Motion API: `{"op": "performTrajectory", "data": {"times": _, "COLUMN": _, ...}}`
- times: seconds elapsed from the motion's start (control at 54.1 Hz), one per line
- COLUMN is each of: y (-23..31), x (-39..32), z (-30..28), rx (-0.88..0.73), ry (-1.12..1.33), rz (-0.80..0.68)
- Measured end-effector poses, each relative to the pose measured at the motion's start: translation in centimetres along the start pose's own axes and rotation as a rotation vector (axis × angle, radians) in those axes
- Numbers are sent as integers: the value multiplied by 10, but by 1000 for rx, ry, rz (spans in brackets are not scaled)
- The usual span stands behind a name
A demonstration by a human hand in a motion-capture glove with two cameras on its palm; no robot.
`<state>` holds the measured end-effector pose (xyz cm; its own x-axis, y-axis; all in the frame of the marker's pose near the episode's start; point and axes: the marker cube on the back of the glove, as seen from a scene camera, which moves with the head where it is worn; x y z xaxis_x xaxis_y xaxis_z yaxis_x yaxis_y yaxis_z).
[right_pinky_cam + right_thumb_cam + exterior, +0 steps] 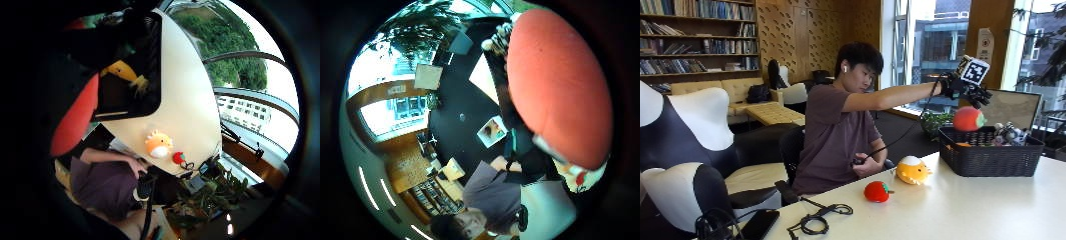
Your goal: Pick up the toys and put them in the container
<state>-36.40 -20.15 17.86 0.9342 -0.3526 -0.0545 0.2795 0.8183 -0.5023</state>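
Here I see the right hand (961, 89) raised above the near end of the black basket (989, 159), arm stretched out from the seated person. A round red toy (968, 118) with a green patch hangs just beneath the hand, over the basket's rim; from the outside view I cannot tell exactly how the fingers close on it, but it sits against the palm, and in the thumb-side palm view the red toy (555, 85) fills much of the frame. The basket stands on the white table (973, 205) and already has several toys in it, among them a yellow one (122, 70) seen from the little-finger side.

Still on the table, well apart from the basket, lie an orange plush (913, 171) with a white belly and a small tomato toy (876, 191), the two near each other. The bare hand (868, 162) rests at the table edge close to the person's body. A black cable (814, 220) is coiled near the table's front edge.
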Motion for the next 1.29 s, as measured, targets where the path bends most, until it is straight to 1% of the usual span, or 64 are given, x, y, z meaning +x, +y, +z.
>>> {"op": "performTrajectory", "data": {"times": 0.037, "y": 2, "x": 3, "z": -1, "rx": 7, "ry": 2, "rz": 5}}
{"op": "performTrajectory", "data": {"times": 0.074, "y": 3, "x": 6, "z": -3, "rx": 25, "ry": 23, "rz": 53}}
{"op": "performTrajectory", "data": {"times": 0.148, "y": 1, "x": 21, "z": -8, "rx": 58, "ry": 122, "rz": 320}}
{"op": "performTrajectory", "data": {"times": 0.166, "y": 3, "x": 24, "z": -10, "rx": 66, "ry": 128, "rz": 339}}
{"op": "performTrajectory", "data": {"times": 0.222, "y": 13, "x": 29, "z": -19, "rx": 92, "ry": 99, "rz": 252}}
{"op": "performTrajectory", "data": {"times": 0.24, "y": 16, "x": 32, "z": -22, "rx": 98, "ry": 99, "rz": 259}}
{"op": "performTrajectory", "data": {"times": 0.259, "y": 19, "x": 39, "z": -24, "rx": 103, "ry": 116, "rz": 321}}
{"op": "performTrajectory", "data": {"times": 0.296, "y": 23, "x": 59, "z": -28, "rx": 111, "ry": 179, "rz": 515}}
{"op": "performTrajectory", "data": {"times": 0.314, "y": 27, "x": 67, "z": -30, "rx": 113, "ry": 203, "rz": 570}}
{"op": "performTrajectory", "data": {"times": 0.333, "y": 32, "x": 73, "z": -32, "rx": 114, "ry": 211, "rz": 576}}
{"op": "performTrajectory", "data": {"times": 0.351, "y": 37, "x": 76, "z": -34, "rx": 116, "ry": 202, "rz": 538}}
{"op": "performTrajectory", "data": {"times": 0.425, "y": 64, "x": 80, "z": -42, "rx": 122, "ry": 108, "rz": 259}}
{"op": "performTrajectory", "data": {"times": 0.462, "y": 78, "x": 87, "z": -45, "rx": 124, "ry": 75, "rz": 199}}
{"op": "performTrajectory", "data": {"times": 0.517, "y": 100, "x": 107, "z": -49, "rx": 131, "ry": 67, "rz": 235}}
{"op": "performTrajectory", "data": {"times": 0.573, "y": 125, "x": 138, "z": -50, "rx": 130, "ry": 146, "rz": 313}}
{"op": "performTrajectory", "data": {"times": 0.647, "y": 155, "x": 168, "z": -48, "rx": 139, "ry": 180, "rz": 366}}
{"op": "performTrajectory", "data": {"times": 0.721, "y": 195, "x": 213, "z": -42, "rx": 179, "ry": 204, "rz": 495}}
{"op": "performTrajectory", "data": {"times": 0.776, "y": 222, "x": 238, "z": -33, "rx": 198, "ry": 193, "rz": 504}}
{"op": "performTrajectory", "data": {"times": 0.85, "y": 257, "x": 275, "z": -11, "rx": 187, "ry": 142, "rz": 565}}
{"op": "performTrajectory", "data": {"times": 0.887, "y": 272, "x": 289, "z": 5, "rx": 179, "ry": 107, "rz": 563}}
{"op": "performTrajectory", "data": {"times": 0.998, "y": 296, "x": 329, "z": 55, "rx": 174, "ry": 69, "rz": 585}}
{"op": "performTrajectory", "data": {"times": 1.145, "y": 297, "x": 374, "z": 148, "rx": 171, "ry": 28, "rz": 619}}
{"op": "performTrajectory", "data": {"times": 1.219, "y": 290, "x": 375, "z": 208, "rx": 114, "ry": -22, "rz": 592}}
{"op": "performTrajectory", "data": {"times": 1.293, "y": 286, "x": 375, "z": 245, "rx": 60, "ry": -61, "rz": 583}}
